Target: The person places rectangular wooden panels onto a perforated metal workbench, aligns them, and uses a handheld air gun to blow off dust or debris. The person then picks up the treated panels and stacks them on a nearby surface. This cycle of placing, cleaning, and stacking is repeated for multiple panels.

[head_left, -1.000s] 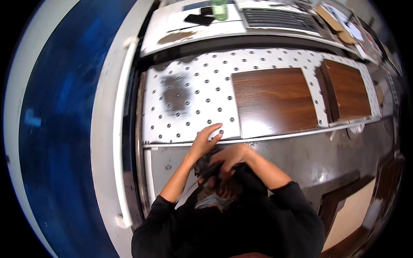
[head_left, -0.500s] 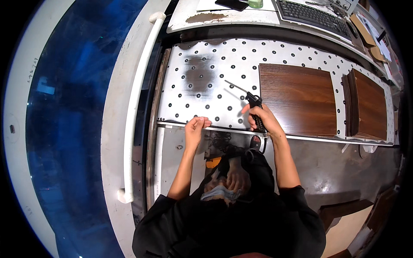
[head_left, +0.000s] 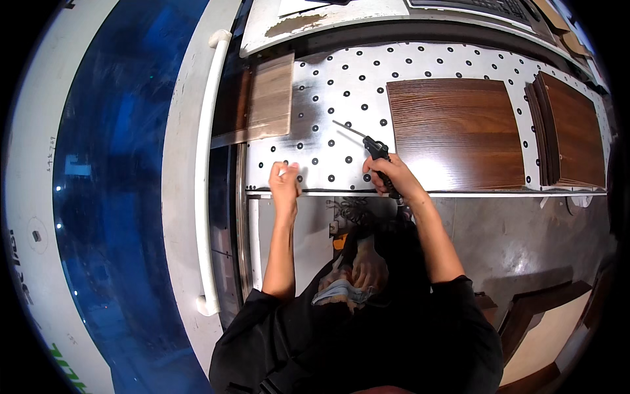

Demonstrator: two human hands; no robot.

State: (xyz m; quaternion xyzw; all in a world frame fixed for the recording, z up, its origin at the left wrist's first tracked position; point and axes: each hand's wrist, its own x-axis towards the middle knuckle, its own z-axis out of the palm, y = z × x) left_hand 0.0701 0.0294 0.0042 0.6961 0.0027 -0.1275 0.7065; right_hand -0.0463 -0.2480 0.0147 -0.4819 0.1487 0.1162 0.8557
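In my right hand (head_left: 401,178) is a black air blow gun (head_left: 379,150). My fingers wrap round its handle, and its thin metal nozzle points up and left over the white table. My left hand (head_left: 285,185) hovers above the table's near edge with its fingers curled in, and nothing shows in it. Beyond that hand, a wood-grain board (head_left: 270,98) sticks out from the left onto the table, its surface lighter and shiny. To the right of the blow gun a dark brown wood-grain panel (head_left: 453,134) lies flat.
The white table top (head_left: 341,154) is dotted with black round studs. A stack of brown panels (head_left: 577,131) stands at its right end. On the left is a machine with a blue window (head_left: 131,217) and a white rail (head_left: 209,177). A keyboard (head_left: 479,8) lies on the far desk.
The wood-grain board has come into view from the left onto the table. My left hand has moved slightly left and up. The blow gun stays in my right hand, and the view has shifted.
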